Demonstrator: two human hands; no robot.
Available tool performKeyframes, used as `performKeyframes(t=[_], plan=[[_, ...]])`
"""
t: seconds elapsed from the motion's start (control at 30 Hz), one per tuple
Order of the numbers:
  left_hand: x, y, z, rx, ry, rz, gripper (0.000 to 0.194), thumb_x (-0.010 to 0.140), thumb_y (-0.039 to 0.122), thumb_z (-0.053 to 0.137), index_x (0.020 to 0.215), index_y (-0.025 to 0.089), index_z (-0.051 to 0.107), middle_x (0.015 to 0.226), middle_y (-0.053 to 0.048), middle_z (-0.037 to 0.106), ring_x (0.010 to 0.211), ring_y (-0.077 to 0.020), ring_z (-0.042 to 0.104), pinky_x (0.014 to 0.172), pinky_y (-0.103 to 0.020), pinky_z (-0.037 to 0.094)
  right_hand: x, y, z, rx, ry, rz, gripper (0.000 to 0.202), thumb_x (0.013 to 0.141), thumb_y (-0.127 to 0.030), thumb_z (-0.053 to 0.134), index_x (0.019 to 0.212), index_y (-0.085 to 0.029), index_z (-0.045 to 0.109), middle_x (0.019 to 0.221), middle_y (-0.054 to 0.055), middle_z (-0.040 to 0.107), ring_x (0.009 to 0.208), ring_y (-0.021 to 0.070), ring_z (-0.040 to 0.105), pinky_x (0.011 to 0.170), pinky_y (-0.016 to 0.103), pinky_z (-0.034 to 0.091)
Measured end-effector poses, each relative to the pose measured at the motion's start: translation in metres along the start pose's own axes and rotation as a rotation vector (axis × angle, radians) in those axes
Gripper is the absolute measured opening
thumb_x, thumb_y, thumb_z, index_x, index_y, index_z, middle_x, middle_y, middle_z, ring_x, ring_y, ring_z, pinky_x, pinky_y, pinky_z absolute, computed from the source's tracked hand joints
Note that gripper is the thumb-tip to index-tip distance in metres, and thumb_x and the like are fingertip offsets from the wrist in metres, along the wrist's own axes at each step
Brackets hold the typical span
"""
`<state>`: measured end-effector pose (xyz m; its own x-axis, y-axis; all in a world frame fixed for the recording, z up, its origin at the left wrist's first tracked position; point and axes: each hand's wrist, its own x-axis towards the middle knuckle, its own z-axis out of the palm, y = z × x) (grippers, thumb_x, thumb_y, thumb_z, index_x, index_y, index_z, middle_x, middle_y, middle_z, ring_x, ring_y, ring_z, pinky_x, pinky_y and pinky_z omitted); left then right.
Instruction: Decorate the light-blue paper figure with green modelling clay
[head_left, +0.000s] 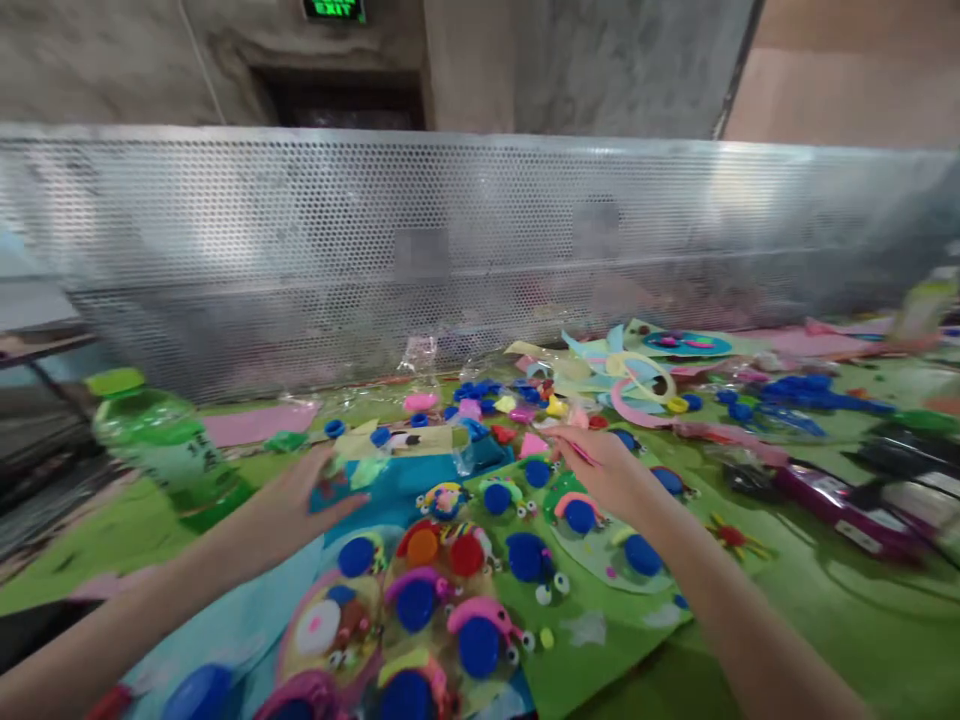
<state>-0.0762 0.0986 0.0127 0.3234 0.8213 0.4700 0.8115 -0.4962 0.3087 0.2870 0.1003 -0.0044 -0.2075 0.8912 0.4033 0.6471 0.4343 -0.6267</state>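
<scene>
My left hand [315, 490] is open over a blue sheet [409, 475], thumb and fingers spread. A pale green translucent piece [367, 468] lies by its fingertips; blur hides whether they touch. My right hand [604, 470] is closed in a pinch, with a thin pink stick [583, 452] showing along its fingers. Just left of those fingertips is a pink clay lump [534, 445]. Between and below the hands sit several bottle-cap snails with clay bodies and googly eyes, among them a pink-bodied snail [480, 640] and a dark-blue snail [531, 560].
A green drink bottle [169, 440] stands tilted at left. Caps, clay bits and paper strips [622, 370] clutter the table's back, before a perforated metal panel [480, 220]. At right lie a purple device [847, 510] and a blue plastic bundle [810, 392].
</scene>
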Motion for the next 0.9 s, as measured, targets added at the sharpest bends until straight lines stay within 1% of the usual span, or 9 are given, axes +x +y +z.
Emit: performKeyframes(t=[0.07,0.2,0.27,0.37,0.47,0.57,0.67,0.77,0.9], plan=[[0.020,-0.013,0.007,0.081,-0.131,-0.054,0.037,0.082,0.047,0.061,0.095,0.012,0.055,0.084,-0.002,0.056,0.071,-0.0125,0.055,0.065,-0.028,0.051,-0.001,0.000,0.002,-0.008,-0.036,0.012,0.032,0.087,-0.023,0.041,0.108,-0.022,0.066,0.084,0.005,0.071,0.059,0.0161,0.064,0.052,0.026,0.047],[0.049,-0.031,0.027,0.125,-0.318,-0.124,0.038,0.083,0.039,0.062,0.109,0.013,0.052,0.104,-0.008,0.056,0.093,-0.0199,0.057,0.082,-0.040,0.051,-0.001,0.004,0.005,-0.011,-0.066,0.007,0.033,0.087,-0.022,0.041,0.109,-0.022,0.065,0.080,0.005,0.070,0.057,0.0163,0.064,0.051,0.026,0.048],[0.051,-0.034,0.032,0.113,-0.356,-0.133,0.040,0.084,0.038,0.060,0.115,0.014,0.050,0.110,-0.009,0.055,0.097,-0.0213,0.056,0.085,-0.042,0.050,-0.001,0.003,0.006,-0.004,-0.075,-0.008,0.032,0.087,-0.024,0.041,0.109,-0.021,0.065,0.083,0.006,0.070,0.058,0.0167,0.065,0.050,0.026,0.049],[0.041,-0.026,0.030,0.082,-0.335,-0.117,0.044,0.083,0.037,0.061,0.118,0.015,0.047,0.114,-0.010,0.053,0.101,-0.0228,0.055,0.088,-0.044,0.049,-0.002,-0.005,0.007,0.021,-0.078,-0.040,0.033,0.089,-0.030,0.041,0.111,-0.021,0.064,0.086,0.006,0.069,0.060,0.0172,0.064,0.051,0.028,0.052],[0.025,-0.001,0.021,0.037,-0.235,-0.061,0.046,0.082,0.035,0.063,0.118,0.015,0.044,0.114,-0.011,0.052,0.101,-0.0232,0.055,0.088,-0.045,0.049,-0.007,-0.019,0.007,0.065,-0.062,-0.076,0.035,0.090,-0.033,0.041,0.118,-0.023,0.060,0.087,0.005,0.069,0.067,0.0176,0.066,0.060,0.031,0.056],[0.008,0.045,0.011,-0.026,-0.103,0.057,0.051,0.083,0.037,0.062,0.123,0.020,0.035,0.115,-0.010,0.050,0.093,-0.0200,0.057,0.082,-0.040,0.052,-0.017,-0.038,0.009,0.173,-0.059,-0.141,0.038,0.090,-0.034,0.047,0.127,-0.024,0.052,0.108,0.007,0.067,0.089,0.0189,0.066,0.077,0.036,0.056],[-0.005,0.095,0.009,-0.128,-0.011,0.286,0.036,0.086,0.033,0.058,0.111,0.025,0.033,0.121,-0.007,0.048,0.113,-0.0179,0.051,0.093,-0.033,0.048,-0.032,-0.057,0.012,0.326,-0.084,-0.272,0.051,0.087,-0.037,0.057,0.133,-0.022,0.044,0.125,0.009,0.059,0.110,0.0206,0.059,0.090,0.039,0.051],[-0.013,0.128,0.013,-0.209,0.030,0.452,0.028,0.087,0.023,0.057,0.104,0.024,0.034,0.129,-0.006,0.042,0.120,-0.0129,0.045,0.097,-0.026,0.045,-0.041,-0.069,0.017,0.526,-0.102,-0.356,0.058,0.081,-0.035,0.065,0.133,-0.018,0.044,0.114,0.009,0.065,0.104,0.0197,0.062,0.085,0.032,0.054],[-0.014,0.139,0.017,-0.196,0.042,0.586,0.028,0.084,0.018,0.061,0.095,0.020,0.035,0.129,-0.010,0.046,0.123,-0.0169,0.043,0.101,-0.031,0.044,-0.040,-0.073,0.018,0.721,-0.127,-0.193,0.040,0.080,-0.022,0.062,0.119,-0.022,0.058,0.097,0.003,0.069,0.086,0.0157,0.066,0.079,0.029,0.055]])
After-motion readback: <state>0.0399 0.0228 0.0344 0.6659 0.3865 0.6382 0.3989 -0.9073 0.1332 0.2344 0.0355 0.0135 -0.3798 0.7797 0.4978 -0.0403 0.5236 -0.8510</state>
